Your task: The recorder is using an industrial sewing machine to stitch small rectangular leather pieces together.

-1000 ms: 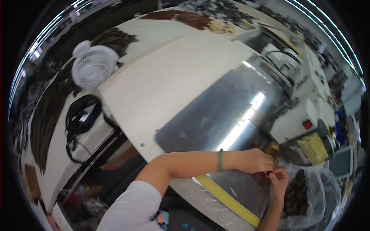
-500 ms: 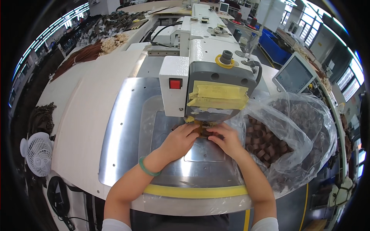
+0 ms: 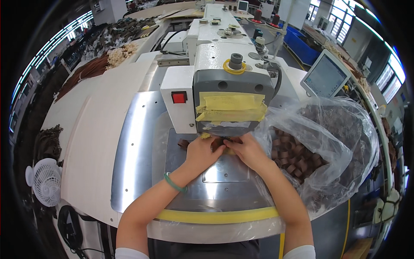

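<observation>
Both hands meet under the head of a white and grey sewing machine, over its metal plate. My left hand, below a green bangle, is closed with its thumb and fingers round a brown webbing piece. From the other side, my right hand pinches at the same piece, thumb close to the left thumb. The machine head and my fingers hide part of the piece. Beside my left hand, a brown webbing loop lies on the plate.
To the right, a clear plastic bag holds many brown webbing loops. A screen stands behind it. A yellow strip runs along the table's front edge. At far left is a white fan; brown cords lie farther back.
My thumbs and fingers have drawn closer together round the brown webbing piece. The webbing loop beside my left hand shows more now. The view has shifted slightly, so the machine sits farther left.
</observation>
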The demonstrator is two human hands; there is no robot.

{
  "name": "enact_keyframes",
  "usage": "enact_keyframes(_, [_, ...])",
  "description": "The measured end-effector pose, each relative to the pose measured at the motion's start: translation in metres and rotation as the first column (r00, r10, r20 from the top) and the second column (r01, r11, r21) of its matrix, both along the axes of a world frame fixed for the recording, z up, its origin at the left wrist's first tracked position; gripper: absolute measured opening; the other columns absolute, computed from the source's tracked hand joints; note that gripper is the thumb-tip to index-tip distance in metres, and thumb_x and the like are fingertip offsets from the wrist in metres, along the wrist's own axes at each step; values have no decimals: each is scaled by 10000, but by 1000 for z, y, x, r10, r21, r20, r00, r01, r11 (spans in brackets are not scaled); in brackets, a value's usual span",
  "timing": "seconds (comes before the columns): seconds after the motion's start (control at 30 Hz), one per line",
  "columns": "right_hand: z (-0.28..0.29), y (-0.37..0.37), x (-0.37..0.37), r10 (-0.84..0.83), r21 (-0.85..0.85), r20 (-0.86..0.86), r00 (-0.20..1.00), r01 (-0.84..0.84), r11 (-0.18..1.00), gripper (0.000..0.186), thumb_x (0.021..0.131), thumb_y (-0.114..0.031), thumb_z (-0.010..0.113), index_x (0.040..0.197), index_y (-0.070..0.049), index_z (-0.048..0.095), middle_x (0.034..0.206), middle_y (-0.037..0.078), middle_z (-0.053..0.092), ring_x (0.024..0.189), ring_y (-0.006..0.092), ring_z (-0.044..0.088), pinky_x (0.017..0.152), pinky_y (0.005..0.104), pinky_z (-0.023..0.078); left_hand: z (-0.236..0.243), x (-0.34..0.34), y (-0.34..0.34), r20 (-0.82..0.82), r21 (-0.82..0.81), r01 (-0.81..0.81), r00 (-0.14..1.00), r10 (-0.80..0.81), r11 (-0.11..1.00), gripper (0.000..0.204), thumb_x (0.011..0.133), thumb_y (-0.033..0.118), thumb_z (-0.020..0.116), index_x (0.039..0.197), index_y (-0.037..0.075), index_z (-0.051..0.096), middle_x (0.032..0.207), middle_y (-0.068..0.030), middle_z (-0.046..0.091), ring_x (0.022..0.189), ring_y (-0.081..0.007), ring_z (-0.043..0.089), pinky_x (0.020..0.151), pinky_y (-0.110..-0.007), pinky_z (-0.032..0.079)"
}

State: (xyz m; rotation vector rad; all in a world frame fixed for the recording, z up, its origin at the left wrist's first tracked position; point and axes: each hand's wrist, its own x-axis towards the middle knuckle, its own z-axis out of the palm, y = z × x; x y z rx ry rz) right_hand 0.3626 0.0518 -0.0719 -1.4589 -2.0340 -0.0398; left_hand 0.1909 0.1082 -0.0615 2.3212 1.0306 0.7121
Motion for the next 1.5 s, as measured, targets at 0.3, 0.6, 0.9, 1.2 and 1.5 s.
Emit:
enact_keyframes(0.3, [-1,3,7,-102,-197,-322,941,39,980,185,697,-145,680,863,-65,672,800,103,565,732,253,572,650,328,469,-17,8,8,152,88,-83,986,69,993,165,701,256,653,771,111,687,700,-101,623,639,-284,591,585,-351,473])
enact_keyframes(0.6, [10,1,-5,-304,-279,-371,877,207,938,167,668,-138,702,772,-17,655,754,118,595,654,261,601,595,323,471,-11,10,4,11,235,-74,997,74,969,157,709,225,654,799,98,678,756,-81,637,671,-269,600,595,-336,475])
enact_keyframes(0.9, [3,2,-4,-280,-209,-309,909,223,952,173,670,-167,693,785,-43,654,765,99,585,696,291,584,608,355,464,-8,11,4,-11,291,-29,999,34,956,128,726,199,638,787,90,665,746,-84,632,653,-270,596,565,-337,471])
enact_keyframes(1.2, [3,3,-4,-268,-204,-318,910,210,956,166,671,-154,692,780,-36,651,768,103,584,693,289,584,609,353,462,-11,10,5,-76,277,-32,996,55,960,160,737,236,629,784,90,673,725,-88,632,640,-273,599,552,-339,473])
enact_keyframes(1.5, [0,2,-5,-268,-165,-337,903,223,961,160,671,-156,691,775,-40,653,769,105,591,690,292,585,611,353,466,-12,10,8,-82,282,1,996,23,960,162,746,243,619,779,95,675,718,-83,630,629,-275,597,531,-346,461])
